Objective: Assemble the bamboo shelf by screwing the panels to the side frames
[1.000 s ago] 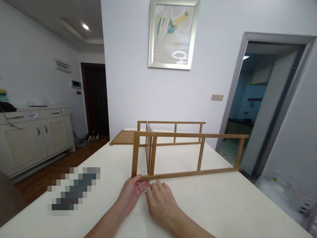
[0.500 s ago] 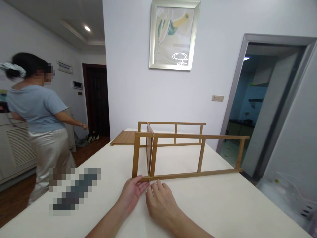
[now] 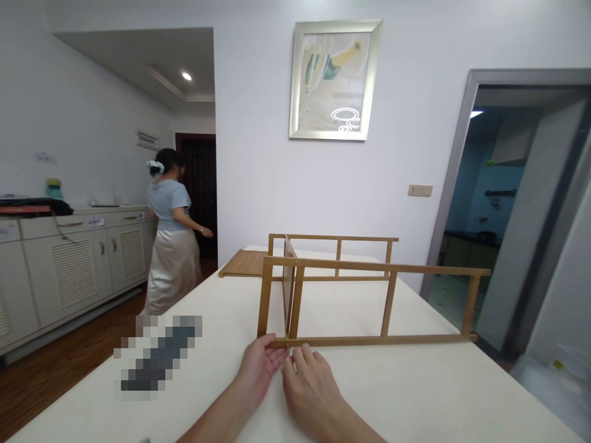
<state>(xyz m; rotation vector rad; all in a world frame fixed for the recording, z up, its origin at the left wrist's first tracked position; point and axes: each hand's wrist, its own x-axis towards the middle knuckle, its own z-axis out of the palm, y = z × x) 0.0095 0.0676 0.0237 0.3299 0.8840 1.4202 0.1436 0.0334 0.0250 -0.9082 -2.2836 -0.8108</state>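
A wooden rack (image 3: pixel 369 340) stands on its side on the white table (image 3: pixel 425 394). It has a near ladder-like side frame, a similar far side frame (image 3: pixel 332 238) and an upright shelf panel (image 3: pixel 289 289) between them. My left hand (image 3: pixel 256 369) grips the near frame's lower rail at its left end, thumb on top and fingers along the front. Close beside it, my right hand (image 3: pixel 311 384) is closed, fingertips pinched against the rail just below the panel's joint. Whatever those fingertips hold is hidden.
A wooden shelf board (image 3: pixel 242 263) lies on the table's far left part. A blurred-out dark item (image 3: pixel 161 357) lies left of my hands. A person (image 3: pixel 170 234) in a blue top walks beyond the table, near low cabinets (image 3: pixel 74 264). Clear plastic (image 3: pixel 549 381) is at right.
The person has walked farther away toward the dark door. My view has turned slightly left and up. Both hands keep their places at the rack's corner.
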